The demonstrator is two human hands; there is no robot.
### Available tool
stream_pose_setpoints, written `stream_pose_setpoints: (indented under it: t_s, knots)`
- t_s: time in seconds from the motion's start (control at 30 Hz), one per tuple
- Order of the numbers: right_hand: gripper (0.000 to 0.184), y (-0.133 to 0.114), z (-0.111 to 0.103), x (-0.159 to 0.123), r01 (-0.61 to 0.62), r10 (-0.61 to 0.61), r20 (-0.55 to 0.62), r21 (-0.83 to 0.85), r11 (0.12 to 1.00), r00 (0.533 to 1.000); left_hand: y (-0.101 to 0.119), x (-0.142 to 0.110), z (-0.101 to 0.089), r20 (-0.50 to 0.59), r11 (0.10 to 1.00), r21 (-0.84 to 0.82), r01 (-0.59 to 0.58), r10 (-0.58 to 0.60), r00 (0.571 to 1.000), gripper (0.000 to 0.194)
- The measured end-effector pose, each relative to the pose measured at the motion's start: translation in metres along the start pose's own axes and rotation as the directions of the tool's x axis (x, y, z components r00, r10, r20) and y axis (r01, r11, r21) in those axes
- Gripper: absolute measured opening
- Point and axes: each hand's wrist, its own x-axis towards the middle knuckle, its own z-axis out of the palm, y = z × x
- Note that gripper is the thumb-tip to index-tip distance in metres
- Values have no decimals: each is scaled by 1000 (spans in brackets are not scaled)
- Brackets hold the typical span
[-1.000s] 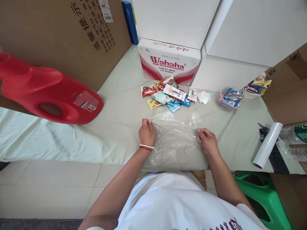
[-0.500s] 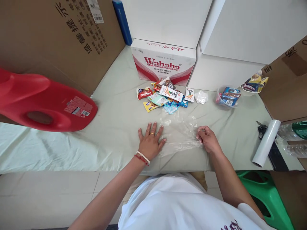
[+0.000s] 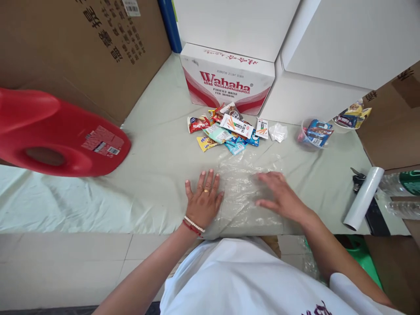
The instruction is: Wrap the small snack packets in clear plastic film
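A thin clear plastic sheet or bag lies spread and wrinkled on the cloth-covered table in front of me. My left hand rests flat at its left edge, fingers spread. Over its right part is my right hand, slightly blurred, with thumb and fingers apart and nothing held; whether it touches the plastic I cannot tell. Just beyond the plastic is a pile of small wrapped snacks. To the right of the pile lies a crumpled white tissue or wrapper.
A Wahaha water carton stands behind the snacks. On the left lies a large red jug. At the right are a clear tub with packets, a bowl of snacks, a white roll and plastic bottles.
My right hand has let go of the plastic's right edge, opened and moved a little left over it. The plastic now lies flatter and wider. My left hand stays flat.
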Motion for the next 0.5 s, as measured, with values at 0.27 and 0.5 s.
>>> stream_pose_setpoints:
  t_s: [0.27,0.5]
  knots:
    - [23,27,-9,-55,14,-53,328,121,993,943,-11,1,-3,173,935,-163,-315,342,924,48]
    - [27,59,-30,63,-206,221,100,-142,968,970,4,-20,-5,119,962,-133,-238,253,960,55]
